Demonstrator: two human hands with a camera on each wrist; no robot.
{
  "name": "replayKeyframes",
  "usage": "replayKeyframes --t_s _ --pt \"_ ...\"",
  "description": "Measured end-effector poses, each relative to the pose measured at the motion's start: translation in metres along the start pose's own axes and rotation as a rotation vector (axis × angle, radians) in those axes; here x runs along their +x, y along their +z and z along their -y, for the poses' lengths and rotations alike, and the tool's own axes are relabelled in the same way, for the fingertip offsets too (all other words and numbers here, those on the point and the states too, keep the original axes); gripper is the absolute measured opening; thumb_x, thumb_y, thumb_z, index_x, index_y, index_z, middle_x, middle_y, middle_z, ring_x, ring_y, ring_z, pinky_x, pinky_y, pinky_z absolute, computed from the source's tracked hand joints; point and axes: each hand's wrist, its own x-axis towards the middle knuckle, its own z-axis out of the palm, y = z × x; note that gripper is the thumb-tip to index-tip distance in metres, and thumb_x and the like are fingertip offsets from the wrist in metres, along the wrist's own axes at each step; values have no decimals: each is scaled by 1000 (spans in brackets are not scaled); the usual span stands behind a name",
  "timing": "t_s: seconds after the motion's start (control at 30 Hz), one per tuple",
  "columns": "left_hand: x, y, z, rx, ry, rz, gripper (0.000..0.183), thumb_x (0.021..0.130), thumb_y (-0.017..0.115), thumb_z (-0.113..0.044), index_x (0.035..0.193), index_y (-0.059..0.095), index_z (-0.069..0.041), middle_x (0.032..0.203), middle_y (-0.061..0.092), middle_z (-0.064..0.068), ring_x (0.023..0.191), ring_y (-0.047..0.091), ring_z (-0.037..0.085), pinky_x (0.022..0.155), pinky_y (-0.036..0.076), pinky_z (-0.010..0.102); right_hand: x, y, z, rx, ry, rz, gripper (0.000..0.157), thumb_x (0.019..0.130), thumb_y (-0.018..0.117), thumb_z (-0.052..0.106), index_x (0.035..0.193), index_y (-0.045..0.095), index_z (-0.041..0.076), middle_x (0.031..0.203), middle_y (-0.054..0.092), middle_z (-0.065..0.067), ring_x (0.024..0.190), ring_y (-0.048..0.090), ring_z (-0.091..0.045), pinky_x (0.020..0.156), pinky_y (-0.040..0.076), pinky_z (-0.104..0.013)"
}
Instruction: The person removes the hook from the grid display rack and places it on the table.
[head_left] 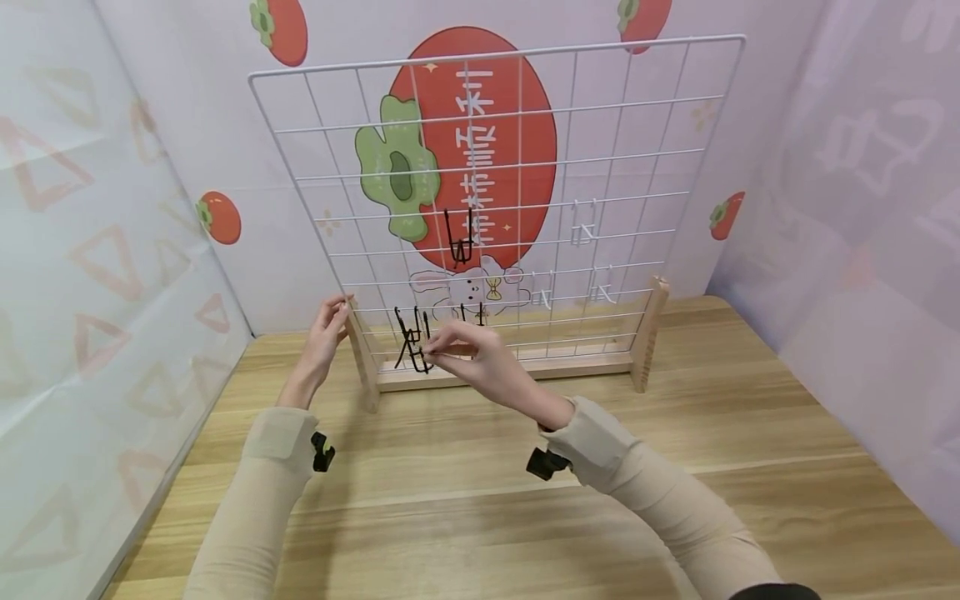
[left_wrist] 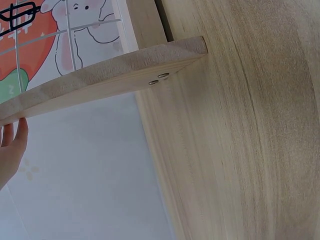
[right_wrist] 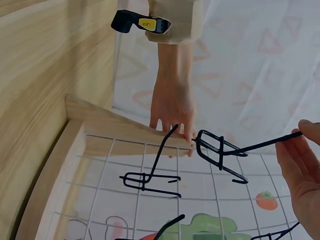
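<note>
R hand is pinching a blk wire display hook: grip is together on the outer end of its long arm, thumb against fingertips. Hook is sitting out in front of the wht wire grid, lower L area, near the L upright. Can't tell if it's touching the mesh. Holding by the arm end is prob. deliberate: keeps fingers clear of the frame and leaves the bent tips free toward the wires.

L hand is touching the upper end of the L upright, fingers mostly straight, not clamping afaict. Likely bracing, so the stand isn't shifting under R-hand load.

Held hook's look: thin blk wire, narrow U-shaped frame w/ a crossbar, 2 prongs w/ bent tips, 1 straight arm angling out from the crossbar. Looks rigid, no visible bends out of shape.

Nearby: same-type blk hook is hanging on the mesh right beside it; upper blk hook is hanging higher; another blk hook is partly hiding behind R hand. 3 wht hooks are hanging toward the R side. Wooden stand is standing upright on the bench.
</note>
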Motion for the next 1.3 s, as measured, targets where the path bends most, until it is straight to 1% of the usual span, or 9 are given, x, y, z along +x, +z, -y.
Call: replayKeyframes --t_s 0.1,0.3,0.37,0.57,0.73,0.83,1.0,1.1,1.3 --pt "0 -1 0 3 -2 6 35 95 37 -27 125 36 -8 123 36 7 118 31 24 103 19 47 -8 -5 2 38 86 23 9 78 59 -11 85 58 -5 88 60 -19 84 60 -25 72 51 -26" --pt "-1 0 -4 -10 -14 4 33 97 34 -20 125 34 -5 113 39 -6 120 27 32 103 19 48 -18 -12 17 118 228 75 8 78 57 -13 85 57 -10 87 58 -23 81 60 -28 71 52 -29" --pt "-3 2 -8 -4 -15 5 33 97 33 -18 126 32 -2 113 39 -4 120 26 33 103 19 48 -21 -14 18 124 244 88 8 77 57 -14 84 56 -10 85 58 -23 80 60 -26 73 51 -30" --pt "-11 8 -20 23 -14 8 36 97 31 -16 127 27 4 127 31 17 121 25 34 103 18 49 -39 -12 -7 171 285 127 7 79 58 -10 85 56 -8 86 59 -22 81 60 -18 74 51 -29" --pt "-11 8 -21 24 -13 5 34 97 32 -17 126 31 1 119 38 5 119 28 30 103 19 48 -51 -9 -22 172 280 153 6 78 61 -7 82 56 -6 84 59 -19 78 60 -21 68 51 -27" --pt "-8 6 -16 18 -10 3 34 97 32 -17 126 31 0 112 39 -5 118 29 28 103 19 49 -57 -6 -28 191 328 174 7 78 61 -8 79 56 -2 83 60 -19 76 60 -19 66 51 -26" --pt "-2 0 -4 7 -10 3 34 97 34 -20 126 33 -2 119 38 4 119 30 25 103 20 48 -66 -5 -37 214 436 201 9 79 63 0 76 55 0 85 60 -22 76 60 -12 70 52 -30" --pt "0 -2 0 11 -6 1 33 96 36 -24 125 36 -8 120 37 5 117 32 22 103 20 47 -73 -4 -44 213 460 211 12 79 64 3 78 54 -4 86 60 -24 76 60 -11 71 52 -31" --pt "-1 -1 0 19 18 9 30 96 36 -26 122 39 -11 119 37 5 112 35 16 104 19 48 -83 -2 -55 220 514 198 8 77 62 -6 77 54 -5 84 60 -21 76 60 -13 71 51 -28"
